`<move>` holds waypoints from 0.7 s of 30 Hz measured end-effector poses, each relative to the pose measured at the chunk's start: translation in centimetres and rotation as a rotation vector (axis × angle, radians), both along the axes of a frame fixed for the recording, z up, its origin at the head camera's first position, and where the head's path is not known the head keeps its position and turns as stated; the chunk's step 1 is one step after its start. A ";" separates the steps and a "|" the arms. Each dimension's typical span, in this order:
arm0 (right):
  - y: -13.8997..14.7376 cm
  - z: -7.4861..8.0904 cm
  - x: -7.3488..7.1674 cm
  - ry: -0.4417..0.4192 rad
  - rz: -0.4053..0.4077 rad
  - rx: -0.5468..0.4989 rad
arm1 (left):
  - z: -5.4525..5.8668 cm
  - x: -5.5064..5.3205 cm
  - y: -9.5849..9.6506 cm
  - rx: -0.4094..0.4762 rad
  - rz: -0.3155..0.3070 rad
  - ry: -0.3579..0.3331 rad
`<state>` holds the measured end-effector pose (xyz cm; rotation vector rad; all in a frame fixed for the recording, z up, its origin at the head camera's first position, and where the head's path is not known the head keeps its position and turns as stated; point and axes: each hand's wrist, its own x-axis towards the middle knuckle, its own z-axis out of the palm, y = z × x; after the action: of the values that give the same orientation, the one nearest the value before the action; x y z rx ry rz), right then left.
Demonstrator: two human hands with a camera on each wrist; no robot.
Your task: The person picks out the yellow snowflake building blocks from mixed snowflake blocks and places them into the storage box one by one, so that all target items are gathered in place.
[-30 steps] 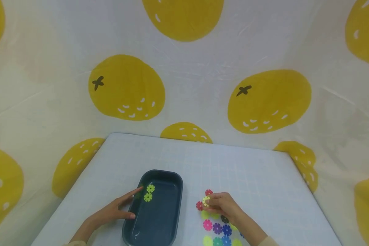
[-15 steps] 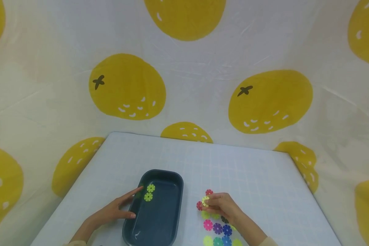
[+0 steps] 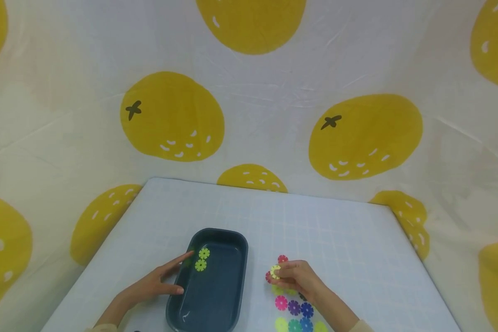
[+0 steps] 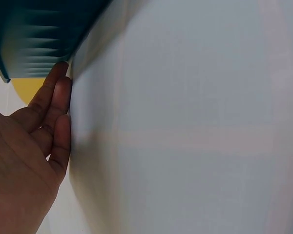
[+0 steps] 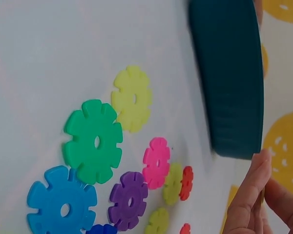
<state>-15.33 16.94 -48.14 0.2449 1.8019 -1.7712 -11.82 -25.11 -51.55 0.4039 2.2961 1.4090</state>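
The right hand (image 3: pixel 302 279) is pinching a yellow disc (image 3: pixel 273 269) near loose discs (image 3: pixel 281 303).
The left hand (image 3: pixel 157 282), thumb and fingers apart, is touching the left rim of a dark tray (image 3: pixel 216 290); two yellow-green discs (image 3: pixel 204 249) are lying inside, near its far left corner.

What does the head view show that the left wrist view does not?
Only the head view: the right hand pinching a yellow disc, other discs on the table, two discs inside the tray.

Only the left wrist view: the palm of the left hand, pale stripes on the tray's outer wall.

Both show the left hand, the tray, the table.
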 end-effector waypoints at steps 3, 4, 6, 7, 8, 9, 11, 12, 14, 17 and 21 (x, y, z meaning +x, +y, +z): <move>-0.3 0.1 0.0 0.002 0.009 -0.003 | 0.0 -0.1 0.0 0.000 0.001 0.000; -0.4 0.1 0.0 0.003 0.011 -0.003 | 0.0 -0.1 0.0 -0.002 0.001 0.003; -0.6 0.1 0.0 0.007 0.016 0.001 | -0.1 -0.1 0.0 -0.003 0.002 0.001; -0.7 0.1 0.0 0.008 0.016 0.003 | -0.1 -0.1 0.0 -0.003 0.002 -0.001; -0.7 0.1 0.0 0.008 0.014 0.007 | -0.1 -0.1 0.0 -0.005 0.003 -0.002; -0.8 0.1 0.0 0.008 0.011 0.012 | 0.0 -0.1 0.0 -0.006 0.003 -0.003; -0.9 0.0 0.0 0.006 0.002 0.022 | 0.0 -0.1 -0.1 -0.007 0.005 -0.006; -1.0 0.0 0.1 0.005 -0.002 0.027 | 0.0 -0.1 -0.1 -0.008 0.004 -0.006; -1.1 0.0 0.1 0.002 -0.011 0.034 | 0.0 -0.1 -0.1 -0.008 0.002 -0.003; -1.2 0.0 0.2 -0.002 -0.019 0.035 | -0.1 -0.1 -0.1 -0.001 -0.002 -0.004; -1.4 0.0 0.2 -0.007 -0.022 0.021 | -0.2 -0.1 -0.1 0.001 -0.001 -0.008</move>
<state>-15.12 15.58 -48.17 0.2799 1.8199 -1.7646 -11.92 -25.22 -51.71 0.3990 2.2880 1.4087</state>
